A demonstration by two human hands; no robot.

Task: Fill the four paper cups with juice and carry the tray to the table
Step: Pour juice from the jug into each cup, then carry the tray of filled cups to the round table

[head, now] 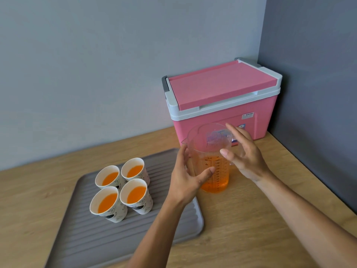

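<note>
both forearms reach in from the bottom edge, over a grey ribbed tray (pixel 92 235) on the wooden counter (pixel 251 229). 4 paper cups (pixel 120 192) stand clustered in 2 rows on the tray's far half, each partly filled with orange juice. just beside the tray's right edge stands a clear measuring jug (pixel 210 157), upright on the counter, orange juice filling roughly its lower half. left hand (pixel 188 176) has fingers spread loosely around the jug's near left side, thumb against the wall; whether the far fingers touch is hard to tell. right hand (pixel 244 155) is released, fingers splayed beside the handle, which it mostly hides. behind sits a closed pink cooler (pixel 224 97).
</note>
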